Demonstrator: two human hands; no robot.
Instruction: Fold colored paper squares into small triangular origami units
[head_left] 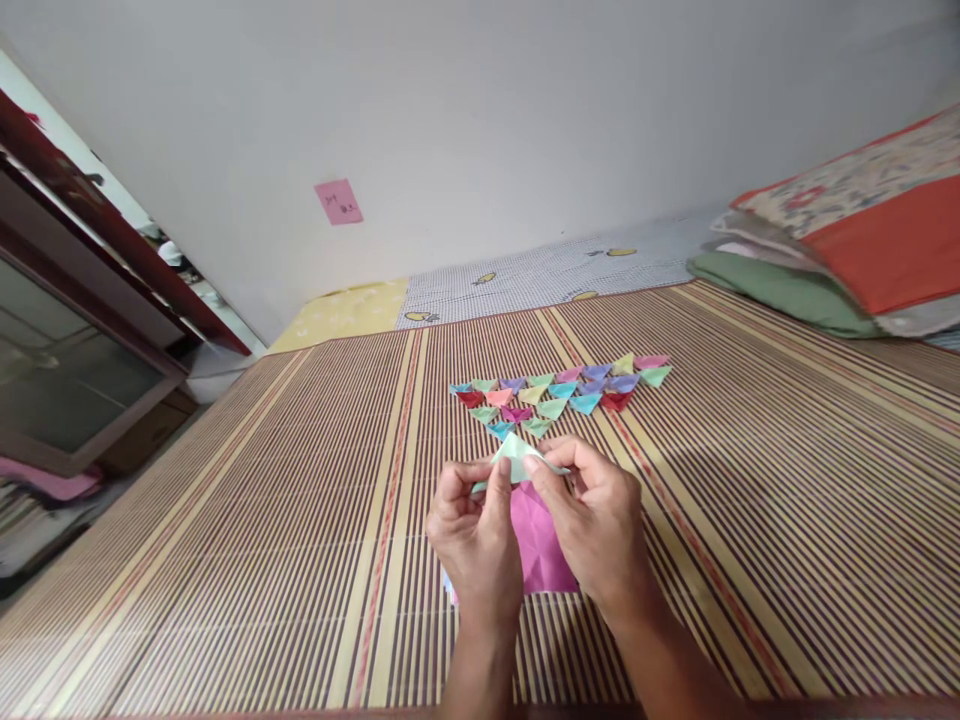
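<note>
Between my two hands is a pale green folded paper (pixel 514 452), a triangle with its point up. My left hand (pixel 480 525) pinches its left side, thumb on the front face. Its right side is pinched by my right hand (pixel 596 515), with the thumb near the middle. Under my hands a magenta creased sheet (pixel 541 545) lies on the striped mat (pixel 300 540), partly covered by them; edges of other sheets show at its left. Just beyond, several small folded paper triangles (pixel 552 408) in many colours lie in rows.
At the back right are a folded green cloth (pixel 784 290) and a red patterned cushion (pixel 892 240). A patterned sheet (pixel 525 280) runs along the wall. A pink note (pixel 339 202) is on the wall. A glass-fronted cabinet (pixel 67 350) stands at the left.
</note>
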